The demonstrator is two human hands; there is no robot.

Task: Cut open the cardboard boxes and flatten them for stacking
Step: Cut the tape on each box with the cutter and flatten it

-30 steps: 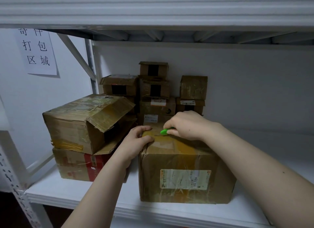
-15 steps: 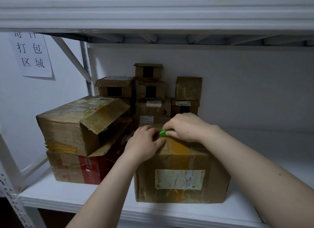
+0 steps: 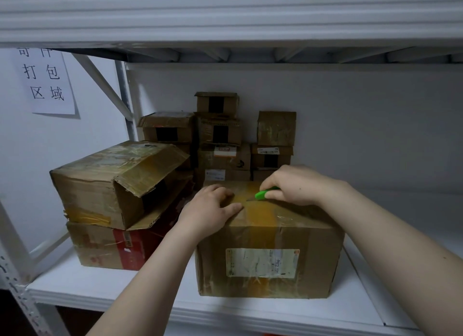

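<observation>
A taped brown cardboard box (image 3: 268, 255) with a pale label on its front stands on the white shelf (image 3: 125, 283). My right hand (image 3: 293, 185) grips a green utility knife (image 3: 263, 194), whose blade tip touches the yellow tape along the box's top seam. My left hand (image 3: 210, 207) presses down on the top left of the box, fingers slightly bent, just left of the blade.
Two larger boxes are stacked at the left, the upper one (image 3: 110, 182) with a flap hanging open. Several small boxes (image 3: 220, 135) are piled against the back wall. An upper shelf (image 3: 225, 17) hangs overhead. A paper sign (image 3: 45, 82) is on the left wall.
My right hand has drawn the knife to the right along the top seam, exposing the blade. My left hand has slid further onto the box top.
</observation>
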